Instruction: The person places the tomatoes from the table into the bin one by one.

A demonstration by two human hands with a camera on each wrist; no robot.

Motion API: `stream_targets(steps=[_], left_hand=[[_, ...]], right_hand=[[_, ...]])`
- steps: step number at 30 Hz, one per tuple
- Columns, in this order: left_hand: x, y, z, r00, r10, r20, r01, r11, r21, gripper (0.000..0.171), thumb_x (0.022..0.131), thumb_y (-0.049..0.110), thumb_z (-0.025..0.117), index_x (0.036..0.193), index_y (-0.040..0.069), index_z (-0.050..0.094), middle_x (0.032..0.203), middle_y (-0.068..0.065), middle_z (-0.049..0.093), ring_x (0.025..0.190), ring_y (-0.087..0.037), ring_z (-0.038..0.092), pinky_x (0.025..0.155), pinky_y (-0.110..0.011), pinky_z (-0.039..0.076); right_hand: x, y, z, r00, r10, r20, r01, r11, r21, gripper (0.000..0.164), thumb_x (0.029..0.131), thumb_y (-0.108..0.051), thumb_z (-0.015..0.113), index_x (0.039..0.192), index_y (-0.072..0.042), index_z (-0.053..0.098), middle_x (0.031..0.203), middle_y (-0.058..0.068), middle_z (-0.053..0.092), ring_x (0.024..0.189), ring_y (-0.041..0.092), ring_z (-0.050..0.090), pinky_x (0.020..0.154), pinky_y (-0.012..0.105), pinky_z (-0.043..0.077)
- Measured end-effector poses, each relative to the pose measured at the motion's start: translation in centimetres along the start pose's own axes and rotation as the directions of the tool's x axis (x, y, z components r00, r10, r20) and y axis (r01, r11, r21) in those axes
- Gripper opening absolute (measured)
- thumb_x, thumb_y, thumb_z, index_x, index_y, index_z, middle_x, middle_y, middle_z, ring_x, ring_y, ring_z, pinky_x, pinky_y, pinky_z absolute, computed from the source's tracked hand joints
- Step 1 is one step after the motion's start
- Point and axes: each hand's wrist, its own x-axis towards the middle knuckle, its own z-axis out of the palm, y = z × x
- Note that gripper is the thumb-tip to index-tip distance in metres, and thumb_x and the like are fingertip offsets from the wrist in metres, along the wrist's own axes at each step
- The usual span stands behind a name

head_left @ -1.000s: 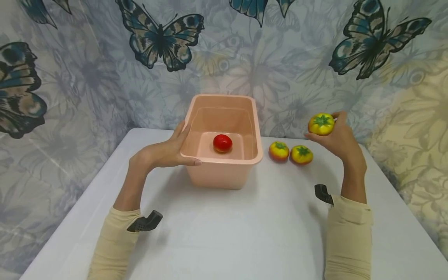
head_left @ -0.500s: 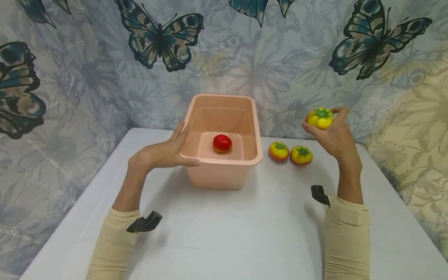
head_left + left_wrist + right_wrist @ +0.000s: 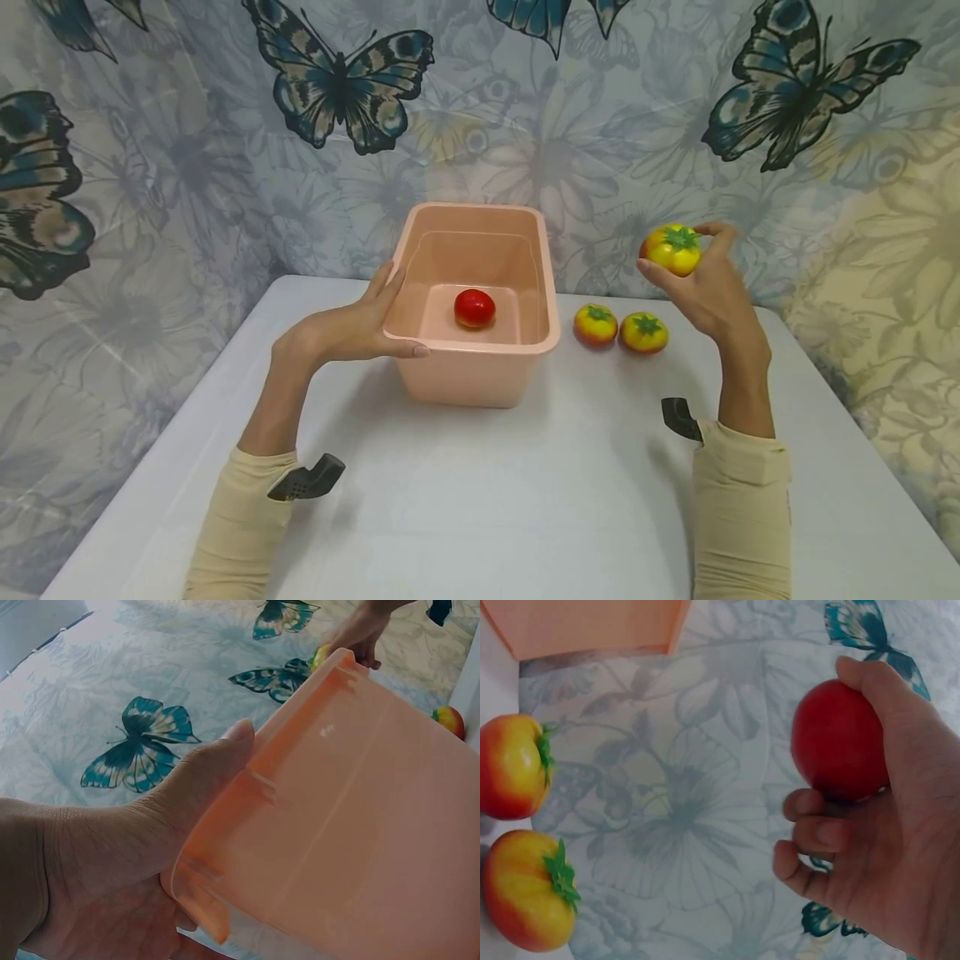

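Note:
My left hand grips the left side of a peach-coloured plastic bin, thumb along the front rim, fingers at the left rim. The left wrist view shows the thumb against the bin's outer wall. Inside the bin lies a red tomato, its stem side hidden. My right hand holds a yellow-and-red tomato in the air, right of the bin, between thumb and fingers. From the right wrist its red underside shows. Below it, two similar tomatoes, one left and one right, sit side by side on the table.
The white table backs onto a cloth printed with butterflies and flowers. The two loose tomatoes lie just right of the bin, near the table's back edge. A dark wrist device sits on the left sleeve, another on the right.
My right hand has moved left and slightly up with the tomato, which has tilted a little. The left hand still holds the bin in place, and the loose tomatoes have not moved.

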Motion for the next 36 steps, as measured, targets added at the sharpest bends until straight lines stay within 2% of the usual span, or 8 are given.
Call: stream_targets(steps=[4, 16, 20, 24, 27, 31, 33, 36], left_hand=[[0.1, 0.0, 0.1, 1.000, -0.001, 0.001, 0.001, 1.000, -0.003, 0.127, 0.088, 0.071, 0.068, 0.165, 0.029, -0.024, 0.172, -0.002, -0.032, 0.162, -0.043, 0.016, 0.122, -0.065, 0.033], [0.0, 0.3, -0.5, 1.000, 0.003, -0.011, -0.003, 1.000, 0.020, 0.125, 0.089, 0.072, 0.066, 0.165, 0.028, -0.022, 0.172, 0.000, -0.033, 0.162, -0.043, 0.017, 0.121, -0.065, 0.034], [0.1, 0.2, -0.3, 1.000, 0.001, 0.001, -0.001, 1.000, 0.007, 0.125, 0.088, 0.072, 0.067, 0.165, 0.029, -0.023, 0.172, -0.001, -0.033, 0.162, -0.044, 0.016, 0.121, -0.066, 0.034], [0.3, 0.0, 0.0, 1.000, 0.007, 0.003, -0.007, 1.000, -0.020, 0.126, 0.088, 0.070, 0.069, 0.165, 0.030, -0.023, 0.172, -0.003, -0.032, 0.162, -0.044, 0.014, 0.121, -0.066, 0.034], [0.4, 0.0, 0.1, 1.000, 0.005, -0.001, -0.005, 0.999, -0.032, 0.127, 0.087, 0.069, 0.070, 0.165, 0.031, -0.023, 0.172, -0.002, -0.032, 0.163, -0.043, 0.013, 0.121, -0.066, 0.034], [0.3, 0.0, 0.1, 1.000, -0.005, 0.009, 0.005, 1.000, -0.011, 0.127, 0.087, 0.071, 0.068, 0.164, 0.031, -0.024, 0.172, -0.003, -0.033, 0.162, -0.044, 0.014, 0.121, -0.067, 0.034], [0.3, 0.0, 0.0, 1.000, -0.007, 0.012, 0.007, 1.000, 0.004, 0.127, 0.087, 0.073, 0.067, 0.164, 0.031, -0.024, 0.172, -0.003, -0.033, 0.162, -0.044, 0.015, 0.121, -0.067, 0.034], [0.3, 0.1, -0.1, 1.000, -0.008, 0.002, 0.008, 1.000, 0.006, 0.126, 0.087, 0.074, 0.067, 0.164, 0.031, -0.024, 0.172, -0.001, -0.033, 0.162, -0.044, 0.016, 0.121, -0.066, 0.034]], right_hand=[[-0.1, -0.1, 0.2, 0.999, -0.026, 0.043, 0.026, 1.000, -0.013, 0.103, 0.095, -0.065, 0.061, 0.159, -0.015, -0.003, 0.131, 0.037, 0.054, 0.108, 0.052, 0.058, 0.098, 0.065, 0.048], [-0.3, -1.9, 0.5, 0.997, -0.065, 0.039, 0.066, 0.998, -0.006, 0.104, 0.093, -0.064, 0.065, 0.155, -0.010, 0.002, 0.129, 0.036, 0.055, 0.107, 0.051, 0.059, 0.096, 0.063, 0.048], [-0.7, -2.6, 1.1, 0.994, -0.106, 0.023, 0.106, 0.994, -0.011, 0.102, 0.092, -0.062, 0.068, 0.152, -0.009, 0.005, 0.126, 0.034, 0.058, 0.105, 0.051, 0.061, 0.096, 0.063, 0.051], [-0.9, -3.2, 2.0, 0.984, -0.171, -0.042, 0.172, 0.985, 0.022, 0.096, 0.092, -0.056, 0.072, 0.149, -0.006, 0.012, 0.131, 0.031, 0.055, 0.108, 0.048, 0.061, 0.099, 0.063, 0.052], [-1.0, -3.9, 2.6, 0.973, -0.206, -0.102, 0.210, 0.977, 0.039, 0.093, 0.093, -0.052, 0.073, 0.150, -0.006, 0.014, 0.135, 0.031, 0.053, 0.110, 0.046, 0.060, 0.101, 0.063, 0.053], [-1.5, -4.7, 3.1, 0.956, -0.261, -0.132, 0.268, 0.963, 0.041, 0.089, 0.096, -0.045, 0.072, 0.156, -0.006, 0.018, 0.138, 0.029, 0.055, 0.115, 0.045, 0.059, 0.106, 0.063, 0.051], [-1.6, -5.1, 3.3, 0.936, -0.322, -0.141, 0.330, 0.943, 0.037, 0.084, 0.097, -0.039, 0.072, 0.157, -0.004, 0.024, 0.140, 0.027, 0.056, 0.118, 0.043, 0.059, 0.108, 0.062, 0.050], [-1.5, -5.6, 3.7, 0.891, -0.424, -0.164, 0.431, 0.902, 0.011, 0.078, 0.096, -0.030, 0.074, 0.156, -0.003, 0.031, 0.143, 0.024, 0.055, 0.118, 0.039, 0.058, 0.107, 0.058, 0.051]])
